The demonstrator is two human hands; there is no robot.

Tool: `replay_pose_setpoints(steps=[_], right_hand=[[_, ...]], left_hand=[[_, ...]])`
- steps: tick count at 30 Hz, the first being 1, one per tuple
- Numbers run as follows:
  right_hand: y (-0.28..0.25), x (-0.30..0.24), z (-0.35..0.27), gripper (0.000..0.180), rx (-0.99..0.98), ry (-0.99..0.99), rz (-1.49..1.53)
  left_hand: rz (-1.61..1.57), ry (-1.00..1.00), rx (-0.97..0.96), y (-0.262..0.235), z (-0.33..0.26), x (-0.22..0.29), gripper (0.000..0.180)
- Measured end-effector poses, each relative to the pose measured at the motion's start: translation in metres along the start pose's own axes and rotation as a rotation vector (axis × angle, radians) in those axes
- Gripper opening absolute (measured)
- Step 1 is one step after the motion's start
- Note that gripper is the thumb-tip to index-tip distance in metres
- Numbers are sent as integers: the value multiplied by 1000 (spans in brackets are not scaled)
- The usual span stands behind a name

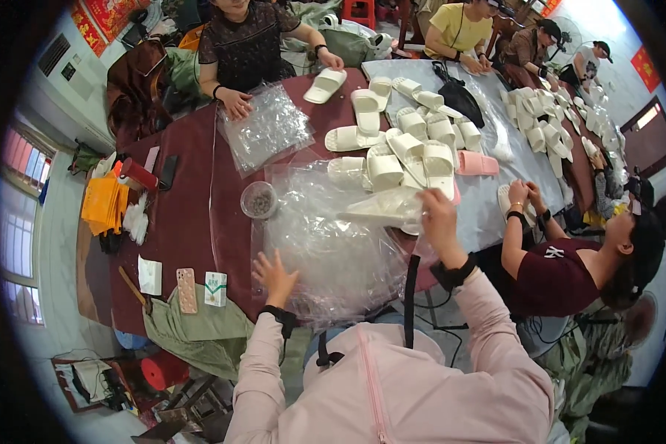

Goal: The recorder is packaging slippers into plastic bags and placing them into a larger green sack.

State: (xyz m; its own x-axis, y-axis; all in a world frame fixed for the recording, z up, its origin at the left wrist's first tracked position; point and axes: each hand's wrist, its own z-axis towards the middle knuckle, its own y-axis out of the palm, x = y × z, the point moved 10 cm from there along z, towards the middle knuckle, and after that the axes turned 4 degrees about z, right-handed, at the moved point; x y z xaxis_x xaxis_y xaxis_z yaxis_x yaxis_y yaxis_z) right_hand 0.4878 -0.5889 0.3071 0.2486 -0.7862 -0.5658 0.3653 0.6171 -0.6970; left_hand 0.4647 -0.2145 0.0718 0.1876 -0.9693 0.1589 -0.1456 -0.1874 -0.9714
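My right hand (439,220) is closed on the end of a clear plastic bag with a cream slipper (383,207) in it, held above the table. Below it lies a spread of clear plastic bags (322,255). At the near left edge of these bags, my left hand (275,277) is open with its fingers spread and holds nothing. Just beyond my right hand is a heap of cream slippers (385,169), with a pink slipper (478,163) at its right side. A round clear tub (259,200) of small things stands at the bags' far left corner.
Across the table (185,222) a person holds a cream slipper (325,86) beside more clear bags (265,126). To the right, a co-worker (562,266) sits close. A phone (186,291), a small white box (215,288), yellow packets (103,203) and a red cylinder (139,174) lie left.
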Motion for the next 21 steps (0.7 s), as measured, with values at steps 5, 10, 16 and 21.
replay_pose_setpoints(steps=[5,10,16,21], right_hand=[[-35,0,9,34,266,-255,-238],[9,70,-14,37,119,-194,-459],[104,151,-77,47,-603,121,-610],[110,56,-42,66,-477,120,-115]], left_hand=[[-70,-323,-99,8,-9,-35,96],[-193,-314,-166,14,-8,-21,87],[17,-288,45,7,-19,-12,71],[-31,-263,26,18,-17,2,76]])
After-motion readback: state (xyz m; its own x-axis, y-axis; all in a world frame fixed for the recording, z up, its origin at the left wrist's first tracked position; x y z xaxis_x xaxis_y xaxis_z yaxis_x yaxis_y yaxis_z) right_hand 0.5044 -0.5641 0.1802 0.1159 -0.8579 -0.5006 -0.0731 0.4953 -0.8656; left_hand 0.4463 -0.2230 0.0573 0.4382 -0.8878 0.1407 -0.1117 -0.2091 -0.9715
